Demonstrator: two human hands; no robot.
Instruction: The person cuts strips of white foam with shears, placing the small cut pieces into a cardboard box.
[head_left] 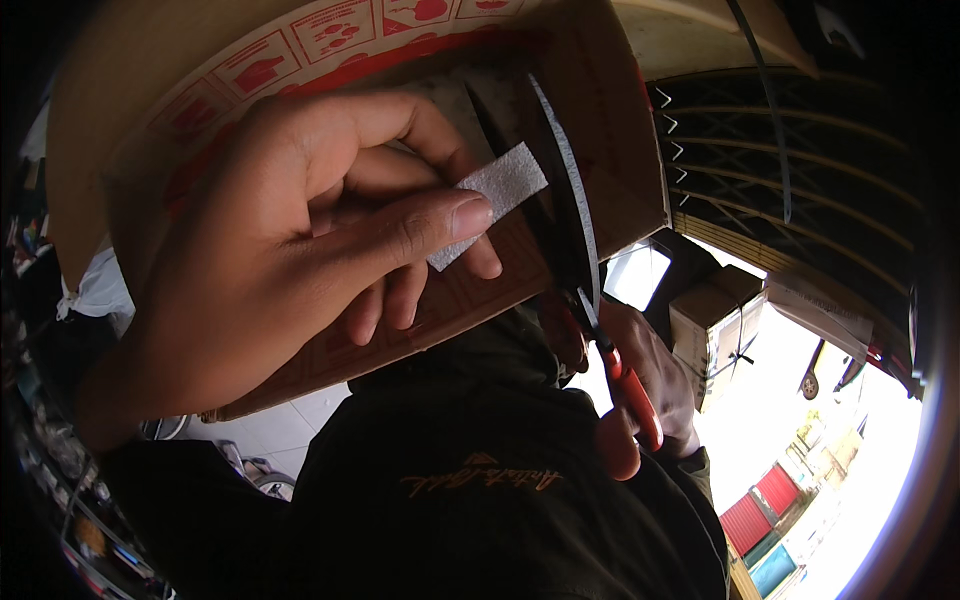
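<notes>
My left hand [300, 230] pinches a short grey strip [512, 180] with a rough, grainy surface between thumb and fingers. Its material is hard to name. The strip's free end reaches up to the blades of a pair of scissors [582, 215]. Those blades are spread apart and point away from me; whether the strip lies between them I cannot tell. Red-orange handles sit in my right hand [655, 370], whose fingers are wrapped through and round them. Part of that hand is dark and hidden behind the handles.
Behind both hands is a large open cardboard box [610, 150] with red printing. A dark folding gate [820, 190] and a smaller taped carton [708, 315] stand at the right, beside bright daylight. At the left hangs a white plastic bag [100, 285] near cluttered shelves.
</notes>
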